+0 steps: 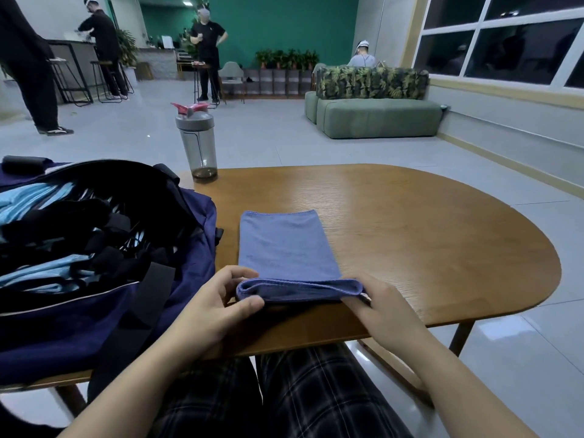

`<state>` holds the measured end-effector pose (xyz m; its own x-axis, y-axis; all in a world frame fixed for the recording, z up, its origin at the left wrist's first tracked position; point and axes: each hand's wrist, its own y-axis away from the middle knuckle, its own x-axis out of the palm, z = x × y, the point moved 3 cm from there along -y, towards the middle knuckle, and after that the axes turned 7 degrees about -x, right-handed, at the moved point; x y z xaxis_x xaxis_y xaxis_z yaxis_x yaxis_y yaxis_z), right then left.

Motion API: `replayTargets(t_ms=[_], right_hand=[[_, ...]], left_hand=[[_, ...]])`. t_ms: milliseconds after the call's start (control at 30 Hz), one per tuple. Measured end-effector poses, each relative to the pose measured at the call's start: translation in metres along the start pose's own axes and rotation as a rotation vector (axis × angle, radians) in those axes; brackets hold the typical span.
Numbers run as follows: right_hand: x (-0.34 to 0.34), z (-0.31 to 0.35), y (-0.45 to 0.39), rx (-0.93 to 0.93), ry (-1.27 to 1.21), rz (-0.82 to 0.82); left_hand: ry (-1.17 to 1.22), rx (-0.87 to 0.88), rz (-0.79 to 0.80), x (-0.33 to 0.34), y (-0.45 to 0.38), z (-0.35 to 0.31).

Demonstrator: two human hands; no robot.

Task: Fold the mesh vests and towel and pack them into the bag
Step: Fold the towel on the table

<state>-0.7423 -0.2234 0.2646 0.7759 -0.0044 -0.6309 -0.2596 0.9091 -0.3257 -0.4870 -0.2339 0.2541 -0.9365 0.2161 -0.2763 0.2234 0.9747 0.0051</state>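
Observation:
A blue towel lies as a long folded strip on the wooden table, its near end lifted and rolled over. My left hand pinches the left corner of that near end between thumb and fingers. My right hand grips the right corner. To the left, the navy bag stands open on the table. Black and light-blue mesh vests lie inside it.
A grey shaker bottle with a red flip lid stands at the table's far edge, behind the bag. Beyond are tiled floor, a green sofa, bar stools and several people. My plaid-trousered legs are under the table's near edge.

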Motion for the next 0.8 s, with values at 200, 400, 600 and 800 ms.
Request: replayTargets(t_ms=[200, 400, 600, 800], right_hand=[[-0.001, -0.005, -0.012, 0.065, -0.132, -0.032], [-0.006, 0.003, -0.028, 0.019, -0.242, -0.096], [-0.010, 0.009, -0.026, 0.013, -0.317, -0.090], [-0.001, -0.002, -0.035, 0.093, -0.076, -0.077]], left_hand=[[-0.244, 0.102, -0.145, 0.001, -0.011, -0.013], [-0.204, 0.144, -0.250, -0.001, -0.015, -0.025], [-0.158, 0.164, -0.170, 0.003, -0.002, -0.033], [-0.093, -0.038, -0.129, 0.006, -0.008, -0.027]])
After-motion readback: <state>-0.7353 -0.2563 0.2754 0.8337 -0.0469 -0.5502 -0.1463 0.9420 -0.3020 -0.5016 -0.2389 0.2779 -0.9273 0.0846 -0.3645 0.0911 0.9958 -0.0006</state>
